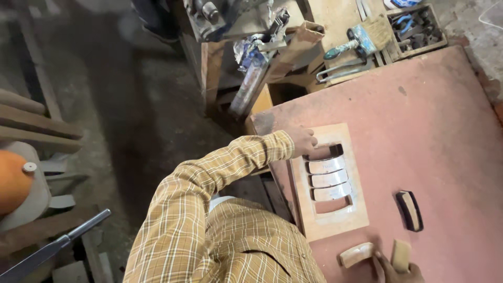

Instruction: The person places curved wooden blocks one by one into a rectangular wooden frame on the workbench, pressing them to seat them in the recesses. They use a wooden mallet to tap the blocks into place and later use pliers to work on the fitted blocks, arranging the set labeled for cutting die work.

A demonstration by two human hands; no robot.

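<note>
A pale wooden frame (329, 217) lies on a reddish board (429, 131). Its cut-out holds three light curved pieces (327, 178) stacked in a row, with a dark curved piece (327, 152) at the top. My left hand (303, 141), in a plaid sleeve, rests on the frame's upper left corner with its fingers curled at the dark piece's left end. At the bottom edge, my right hand (401, 272) grips a small wooden block (401, 255). A pale curved wooden piece (356, 254) lies just left of that hand. A dark-edged wooden piece (409, 210) lies apart on the board.
Behind the board stands a cluttered bench with a brush (356, 42), a metal clamp (340, 71) and a tray of small tools (416, 26). A dirt floor lies to the left, with planks (36, 126), an orange and white container (15, 183) and a metal bar (52, 249).
</note>
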